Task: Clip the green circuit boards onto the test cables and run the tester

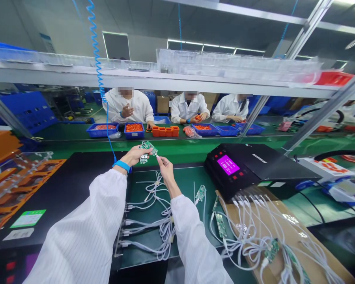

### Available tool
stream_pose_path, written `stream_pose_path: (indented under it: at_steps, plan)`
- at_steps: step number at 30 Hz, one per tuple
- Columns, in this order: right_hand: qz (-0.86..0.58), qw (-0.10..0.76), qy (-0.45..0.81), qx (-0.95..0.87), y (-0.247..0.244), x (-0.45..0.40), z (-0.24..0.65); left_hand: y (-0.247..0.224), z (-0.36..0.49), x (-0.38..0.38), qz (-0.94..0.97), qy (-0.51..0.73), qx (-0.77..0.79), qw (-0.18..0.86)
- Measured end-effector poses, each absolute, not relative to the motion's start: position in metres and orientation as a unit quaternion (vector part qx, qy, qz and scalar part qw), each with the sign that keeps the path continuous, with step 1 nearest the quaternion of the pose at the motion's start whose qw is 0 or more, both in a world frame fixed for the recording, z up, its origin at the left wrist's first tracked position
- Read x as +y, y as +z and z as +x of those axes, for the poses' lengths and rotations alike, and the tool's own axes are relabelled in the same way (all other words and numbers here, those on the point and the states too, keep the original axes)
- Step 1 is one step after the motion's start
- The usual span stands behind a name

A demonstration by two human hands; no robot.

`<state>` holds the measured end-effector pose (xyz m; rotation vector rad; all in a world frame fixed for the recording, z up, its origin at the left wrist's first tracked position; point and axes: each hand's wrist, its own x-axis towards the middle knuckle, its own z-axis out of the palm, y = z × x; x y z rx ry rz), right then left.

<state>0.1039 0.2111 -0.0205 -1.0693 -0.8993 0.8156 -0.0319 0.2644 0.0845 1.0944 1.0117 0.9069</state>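
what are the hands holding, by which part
Left hand holds green circuit boards from their left side; right hand is at one board's lower-right end, hold unclear.

One left hand point(133, 155), one right hand point(166, 169) — two black machines point(278, 166), four orange cups in a row point(162, 132), three co-workers point(136, 107) opposite.

The circuit boards point(150, 147) are green, the white sleeves point(83, 221) carry fine faint stripes, and the wristband point(122, 165) and cord point(96, 47) are blue — the cables point(167, 232) whitish, the box point(266, 157) black with red buttons point(241, 174) and a bright magenta screen point(228, 165), the bins point(103, 134) blue around orange pieces point(133, 127) — the bench point(182, 174) dark green
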Motion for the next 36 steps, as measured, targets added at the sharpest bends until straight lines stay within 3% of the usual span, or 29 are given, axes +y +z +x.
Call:
stream_pose_path:
  at_steps: [20,30,36]
  plan:
    - [-0.454,0.716,0.390,-0.361,-0.033,0.217,0.100,0.081,-0.031,0.260,0.545,0.378,0.478,0.576]
    - [-0.495,0.691,0.334,-0.407,-0.034,0.220,0.103,0.090,-0.030,0.259,0.525,0.460,0.478,0.533]
    - [-0.571,0.678,0.265,-0.380,-0.038,0.215,0.104,0.088,-0.032,0.262,0.609,0.465,0.443,0.464]
